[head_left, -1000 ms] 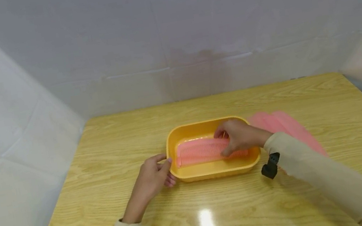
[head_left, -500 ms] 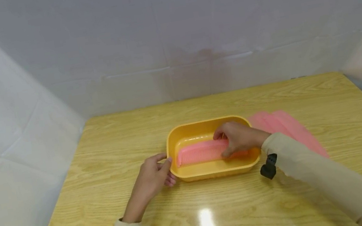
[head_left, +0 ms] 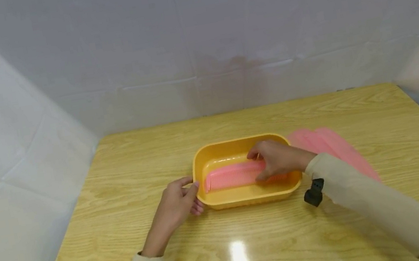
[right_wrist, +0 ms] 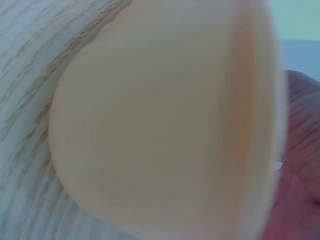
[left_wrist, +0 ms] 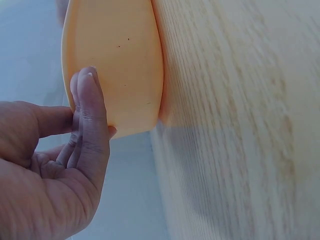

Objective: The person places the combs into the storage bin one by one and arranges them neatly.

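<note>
1. Pink comb: lies inside the yellow tub, lengthwise along it, spine on the far side, teeth toward the person. The tub stands on the wood-grain counter.
2. Handling, judged: comb probably light, smooth plastic, fairly stiff along the spine; the thin teeth look the weakest part. Best hold: across the width near the middle, with most pressure on the spine. The tub looks light and rigid, likely to slide on the glossy counter unless steadied.
3. Right hand: reaches over the tub's right end. Fingers curled across the comb, right of its middle, thumb at the tooth side and the other fingers at the spine; they appear to grip it, firmness cannot be told. In the right wrist view the tub's end wall hides the contact.
4. Left hand: thumb and fingers pinch the tub's left rim, fingers along the outer wall. The comb's left end lies just inside that wall, apart from these fingers.
5. Folded pink sheet: on the counter, right of the tub, partly under the right forearm in view.
</note>
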The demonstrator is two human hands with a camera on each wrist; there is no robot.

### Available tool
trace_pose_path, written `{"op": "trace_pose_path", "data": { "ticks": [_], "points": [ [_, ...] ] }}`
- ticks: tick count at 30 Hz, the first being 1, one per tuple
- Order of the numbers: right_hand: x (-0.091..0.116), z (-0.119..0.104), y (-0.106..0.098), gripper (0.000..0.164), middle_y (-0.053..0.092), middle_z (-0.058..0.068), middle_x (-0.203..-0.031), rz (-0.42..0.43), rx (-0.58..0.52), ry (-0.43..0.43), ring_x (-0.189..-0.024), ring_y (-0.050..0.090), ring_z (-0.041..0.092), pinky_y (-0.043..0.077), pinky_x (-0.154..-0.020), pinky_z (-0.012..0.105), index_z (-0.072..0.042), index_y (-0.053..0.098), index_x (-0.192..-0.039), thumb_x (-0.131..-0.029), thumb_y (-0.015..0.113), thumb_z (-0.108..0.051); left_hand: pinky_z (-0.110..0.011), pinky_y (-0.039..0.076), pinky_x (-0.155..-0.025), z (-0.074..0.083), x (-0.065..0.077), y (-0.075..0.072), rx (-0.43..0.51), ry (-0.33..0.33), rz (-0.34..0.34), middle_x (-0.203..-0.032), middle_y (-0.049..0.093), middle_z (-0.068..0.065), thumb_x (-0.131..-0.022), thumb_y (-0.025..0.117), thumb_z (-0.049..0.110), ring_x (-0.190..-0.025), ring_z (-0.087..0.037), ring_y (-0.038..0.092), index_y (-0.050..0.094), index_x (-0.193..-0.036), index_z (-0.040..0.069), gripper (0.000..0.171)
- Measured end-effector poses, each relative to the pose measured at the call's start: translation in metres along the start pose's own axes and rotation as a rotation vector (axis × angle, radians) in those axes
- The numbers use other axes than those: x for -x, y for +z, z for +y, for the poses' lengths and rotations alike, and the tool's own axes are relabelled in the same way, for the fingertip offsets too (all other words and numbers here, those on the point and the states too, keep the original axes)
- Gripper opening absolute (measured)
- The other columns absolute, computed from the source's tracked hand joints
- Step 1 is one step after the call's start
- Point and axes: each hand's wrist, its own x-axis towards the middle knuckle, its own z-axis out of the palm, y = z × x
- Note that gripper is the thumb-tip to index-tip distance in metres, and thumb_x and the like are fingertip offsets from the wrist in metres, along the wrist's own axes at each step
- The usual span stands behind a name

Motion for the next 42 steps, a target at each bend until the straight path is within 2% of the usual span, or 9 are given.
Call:
{"op": "trace_pose_path", "data": {
  "ticks": [6, 18, 29, 42],
  "points": [
    [0.01, -0.001, -0.014, 0.062, 0.064, 0.018, -0.127, 0.034, -0.019, -0.016, -0.113, 0.061, 0.034, 0.054, -0.097, 0.047, 0.006, 0.061, -0.131, -0.083, 0.086, -0.024, -0.041, 0.063, -0.059, 0.0, -0.001, 0.0, -0.001, -0.006, 0.002, -0.072, 0.069, -0.013, -0.107, 0.05, 0.012, -0.061, -0.023, 0.068, 0.051, -0.14, -0.009, 0.039],
    [0.038, 0.009, -0.044, 0.062, 0.063, 0.021, -0.126, 0.149, -0.049, 0.031, -0.111, 0.059, 0.036, 0.052, -0.096, 0.053, 0.006, 0.062, -0.132, -0.084, 0.085, -0.026, -0.04, 0.063, -0.059, 0.001, -0.001, -0.001, -0.011, -0.013, 0.013, -0.071, 0.069, -0.012, -0.107, 0.051, 0.012, -0.06, -0.022, 0.068, 0.051, -0.14, -0.009, 0.039],
    [0.069, 0.031, -0.063, 0.068, 0.062, 0.021, -0.129, 0.207, -0.072, 0.143, -0.111, 0.057, 0.037, 0.054, -0.092, 0.052, 0.004, 0.061, -0.134, -0.084, 0.084, -0.036, -0.041, 0.063, -0.06, -0.001, -0.004, -0.001, -0.028, -0.023, 0.022, -0.071, 0.069, -0.011, -0.107, 0.051, 0.013, -0.059, -0.021, 0.068, 0.05, -0.141, -0.01, 0.04],
    [0.107, 0.066, -0.065, 0.078, 0.058, 0.031, -0.131, 0.24, -0.059, 0.282, -0.112, 0.059, 0.043, 0.054, -0.089, 0.057, 0.01, 0.057, -0.135, -0.086, 0.079, -0.047, -0.04, 0.063, -0.059, -0.003, -0.005, -0.001, -0.023, -0.021, 0.022, -0.07, 0.069, -0.01, -0.107, 0.052, 0.013, -0.059, -0.022, 0.068, 0.051, -0.139, -0.009, 0.039]
  ]
}}
